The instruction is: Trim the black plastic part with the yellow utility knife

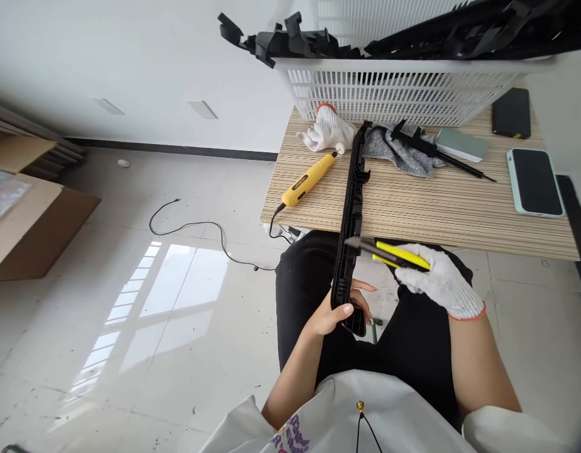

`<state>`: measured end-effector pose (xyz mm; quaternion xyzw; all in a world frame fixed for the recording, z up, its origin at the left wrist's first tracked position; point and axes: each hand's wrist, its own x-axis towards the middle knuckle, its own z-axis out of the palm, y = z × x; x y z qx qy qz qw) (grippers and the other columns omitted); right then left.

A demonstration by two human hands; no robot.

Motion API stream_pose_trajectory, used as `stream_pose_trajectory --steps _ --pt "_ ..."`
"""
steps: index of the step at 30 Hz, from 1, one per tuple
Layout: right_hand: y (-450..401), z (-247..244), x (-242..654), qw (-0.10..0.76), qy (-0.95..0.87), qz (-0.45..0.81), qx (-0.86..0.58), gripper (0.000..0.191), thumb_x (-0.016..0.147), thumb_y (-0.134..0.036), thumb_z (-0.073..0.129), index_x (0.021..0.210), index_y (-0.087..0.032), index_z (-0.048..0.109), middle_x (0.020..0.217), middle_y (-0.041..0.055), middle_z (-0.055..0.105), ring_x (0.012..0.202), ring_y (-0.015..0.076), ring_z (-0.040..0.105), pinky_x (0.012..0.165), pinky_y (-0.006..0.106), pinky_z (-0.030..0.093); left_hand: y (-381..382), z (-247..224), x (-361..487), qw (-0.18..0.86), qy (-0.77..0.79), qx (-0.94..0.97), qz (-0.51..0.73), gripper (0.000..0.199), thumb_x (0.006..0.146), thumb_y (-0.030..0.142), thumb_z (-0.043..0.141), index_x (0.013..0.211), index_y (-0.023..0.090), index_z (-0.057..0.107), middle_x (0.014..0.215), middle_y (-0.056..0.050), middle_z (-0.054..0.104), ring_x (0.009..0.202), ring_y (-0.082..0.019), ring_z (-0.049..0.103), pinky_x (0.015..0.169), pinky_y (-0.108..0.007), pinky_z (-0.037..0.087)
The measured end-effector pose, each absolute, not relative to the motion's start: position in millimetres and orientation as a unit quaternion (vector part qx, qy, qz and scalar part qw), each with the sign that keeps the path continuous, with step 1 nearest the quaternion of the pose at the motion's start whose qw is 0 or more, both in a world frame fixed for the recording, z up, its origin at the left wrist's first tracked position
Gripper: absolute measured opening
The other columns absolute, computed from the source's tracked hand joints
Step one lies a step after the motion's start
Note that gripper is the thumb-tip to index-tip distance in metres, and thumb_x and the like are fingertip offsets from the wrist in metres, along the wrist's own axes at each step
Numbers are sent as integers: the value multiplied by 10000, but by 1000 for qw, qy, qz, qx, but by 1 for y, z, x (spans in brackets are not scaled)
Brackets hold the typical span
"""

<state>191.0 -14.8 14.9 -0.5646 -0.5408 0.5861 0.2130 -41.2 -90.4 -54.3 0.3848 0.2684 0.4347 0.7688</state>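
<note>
In the head view, the black strip (351,214) is stretching lengthwise away from you, its far end leaning slightly right over the surface (427,211). Your bare left grip (335,314) is clasping its near end above your lap, thumb uppermost. Your gloved right grip (434,277) is curling firmly around yellow-handled pliers (401,255), their blurred tips pointing left at the strip.

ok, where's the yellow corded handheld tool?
In the head view, the yellow corded handheld tool lies toward the left on the striped wood-grain tabletop, left of the long black plastic strip, tip near the crumpled white knit glove.
</note>
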Motion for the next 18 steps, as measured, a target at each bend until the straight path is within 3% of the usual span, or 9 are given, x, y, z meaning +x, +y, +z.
stream_pose_trajectory --steps 3,6,8,10,14,18 --pt "-13 15 190 205 -533 611 -549 431 778 -308 685 1200 -231 643 557 -51 564 448 110 473 433 248 413 -92 -58 -41 774 264 375 437 653 799 617 595 1194 98 589 747 -103 699 643 -229 669 636 -335 533" --pt "-13 12 190 147 -579 619 -510 432 741 -322 734 1161 -234 677 711 1 666 520 122 534 486 265 455 -92 -63 -41 777 260 366 441 693 806 661 536 1186 84 595 745 -115 699 628 -227 666 619 -331 532" --pt "-13 10 190 177 -579 589 -535 431 755 -352 727 1169 -244 672 776 11 686 556 127 555 518 272 477 -92 -66 -40 778 259 353 450 727 806 702 489 1160 78 609 727 -115 698 592 -217 657 586 -319 527" --pt "-12 9 190 195 -552 593 -553 442 788 -377 693 1206 -241 643 684 -14 648 511 119 526 483 260 456 -92 -67 -39 775 260 341 464 748 812 728 446 1131 75 626 702 -111 695 558 -207 644 555 -307 517" --pt "-10 11 190 134 -567 625 -520 451 779 -352 715 1201 -213 640 617 -24 609 492 112 504 468 246 432 -92 -66 -37 771 253 330 482 743 858 721 362 1096 76 644 679 -108 695 534 -201 634 523 -293 502" --pt "-8 12 185 197 -535 611 -550 423 816 -361 673 1211 -220 618 601 -45 549 476 99 457 452 239 415 -92 -64 -37 771 274 310 484 796 843 767 310 1040 84 667 631 -95 680 502 -195 612 499 -288 478"
